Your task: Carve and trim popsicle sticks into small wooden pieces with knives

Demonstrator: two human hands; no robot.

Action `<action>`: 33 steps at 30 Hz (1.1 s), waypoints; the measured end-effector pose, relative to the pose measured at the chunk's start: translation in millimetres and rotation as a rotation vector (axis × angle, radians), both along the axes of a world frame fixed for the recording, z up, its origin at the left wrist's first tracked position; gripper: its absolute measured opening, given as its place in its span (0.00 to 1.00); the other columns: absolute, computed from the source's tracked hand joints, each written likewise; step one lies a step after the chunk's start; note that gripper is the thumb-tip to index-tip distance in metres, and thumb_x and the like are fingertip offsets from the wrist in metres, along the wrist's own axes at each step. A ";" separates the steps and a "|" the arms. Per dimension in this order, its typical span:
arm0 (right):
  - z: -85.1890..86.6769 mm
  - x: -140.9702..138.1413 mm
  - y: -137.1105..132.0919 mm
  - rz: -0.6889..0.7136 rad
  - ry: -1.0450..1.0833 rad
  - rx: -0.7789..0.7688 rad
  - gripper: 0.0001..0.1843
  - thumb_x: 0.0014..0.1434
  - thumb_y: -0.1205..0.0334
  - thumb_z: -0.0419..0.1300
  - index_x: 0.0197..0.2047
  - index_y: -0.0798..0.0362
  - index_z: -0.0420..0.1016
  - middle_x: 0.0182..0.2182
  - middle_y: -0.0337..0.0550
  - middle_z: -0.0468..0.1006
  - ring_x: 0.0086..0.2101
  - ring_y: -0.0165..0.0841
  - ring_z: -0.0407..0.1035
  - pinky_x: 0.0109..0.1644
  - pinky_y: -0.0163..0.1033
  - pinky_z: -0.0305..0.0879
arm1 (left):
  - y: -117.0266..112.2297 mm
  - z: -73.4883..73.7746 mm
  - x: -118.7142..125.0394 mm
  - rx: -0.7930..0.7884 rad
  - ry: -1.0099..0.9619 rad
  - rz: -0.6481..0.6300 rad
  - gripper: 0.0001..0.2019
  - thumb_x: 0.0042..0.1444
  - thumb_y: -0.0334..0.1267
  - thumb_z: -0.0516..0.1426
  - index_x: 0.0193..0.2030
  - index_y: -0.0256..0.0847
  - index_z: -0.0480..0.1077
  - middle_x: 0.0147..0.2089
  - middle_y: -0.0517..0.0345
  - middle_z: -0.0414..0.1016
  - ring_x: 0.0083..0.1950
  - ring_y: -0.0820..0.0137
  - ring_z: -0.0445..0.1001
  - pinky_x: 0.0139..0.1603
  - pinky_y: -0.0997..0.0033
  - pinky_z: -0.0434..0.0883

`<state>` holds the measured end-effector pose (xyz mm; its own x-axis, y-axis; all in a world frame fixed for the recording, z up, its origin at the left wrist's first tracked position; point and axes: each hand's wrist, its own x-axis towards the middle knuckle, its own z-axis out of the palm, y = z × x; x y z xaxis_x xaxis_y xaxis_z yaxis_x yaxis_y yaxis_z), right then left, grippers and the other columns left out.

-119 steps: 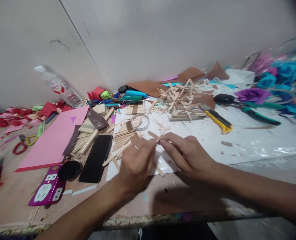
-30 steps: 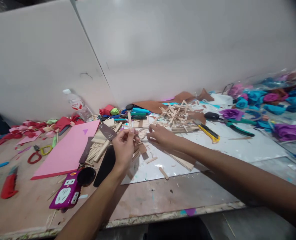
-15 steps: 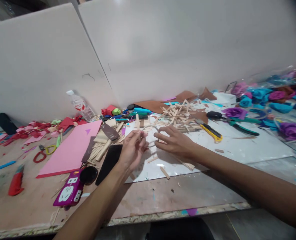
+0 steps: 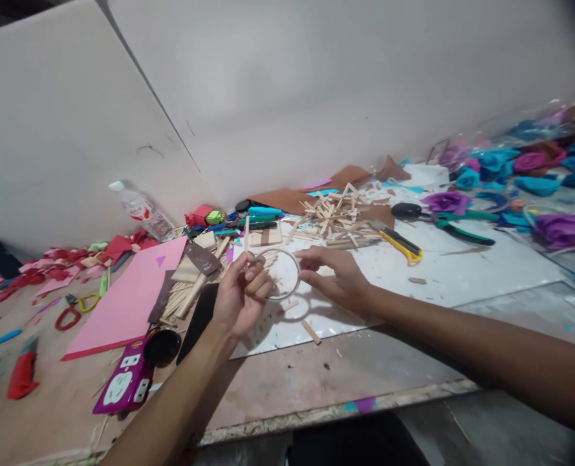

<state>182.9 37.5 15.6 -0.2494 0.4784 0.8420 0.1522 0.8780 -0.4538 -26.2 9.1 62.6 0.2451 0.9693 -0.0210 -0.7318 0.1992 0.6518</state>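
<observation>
My left hand [image 4: 242, 291] is closed, pinching a thin flat wooden stick [image 4: 247, 234] that points upward. Between my hands, a thin pale grey ring [image 4: 280, 298] is raised over the white board [image 4: 389, 288], its shadow falling below. My right hand [image 4: 333, 277] pinches the ring's right side with thumb and fingers. The ring's left side meets my left fingers; whether they grip it too, I cannot tell. A pile of short wooden sticks [image 4: 333, 213] lies behind my hands, and more sticks [image 4: 183, 294] lie left of them.
A yellow box cutter [image 4: 403, 244] and green-handled pliers [image 4: 464, 232] lie to the right. Pink paper [image 4: 132, 294], scissors [image 4: 76, 309], a purple case [image 4: 125, 382] and a red-handled cutter [image 4: 24, 372] are on the left. A plastic bottle [image 4: 141, 210] leans near the wall.
The ring now shows as a fuller circle, lifted between my hands. My left hand has turned palm-up more, with the stick standing clear above it. The whole view has shifted slightly.
</observation>
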 end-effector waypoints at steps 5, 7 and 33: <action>2.5 -4.4 -5.4 0.041 0.027 -0.033 0.15 0.71 0.53 0.61 0.54 0.52 0.75 0.32 0.37 0.80 0.28 0.26 0.73 0.31 0.32 0.72 | -1.1 0.1 -0.1 0.030 0.018 -0.031 0.10 0.68 0.34 0.58 0.33 0.37 0.70 0.24 0.69 0.57 0.17 0.82 0.46 0.17 0.79 0.50; 2.4 -5.7 -6.9 0.053 0.029 -0.045 0.13 0.72 0.55 0.60 0.54 0.52 0.74 0.32 0.37 0.79 0.27 0.25 0.72 0.29 0.30 0.72 | -1.7 -0.3 0.6 0.059 0.038 -0.053 0.09 0.65 0.35 0.60 0.33 0.38 0.70 0.23 0.69 0.58 0.18 0.82 0.49 0.18 0.79 0.55; 0.7 7.4 4.2 0.161 -0.119 -0.013 0.16 0.72 0.55 0.59 0.33 0.53 0.68 0.27 0.36 0.66 0.29 0.29 0.61 0.34 0.36 0.58 | -1.3 -8.2 3.2 0.132 0.162 0.019 0.11 0.54 0.38 0.67 0.26 0.39 0.71 0.26 0.63 0.64 0.35 0.72 0.70 0.47 0.67 0.74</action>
<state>190.3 41.7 16.3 -0.4211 0.4348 0.7960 0.0634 0.8896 -0.4524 -23.0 7.8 54.5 0.2304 0.9706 0.0694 -0.6184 0.0910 0.7806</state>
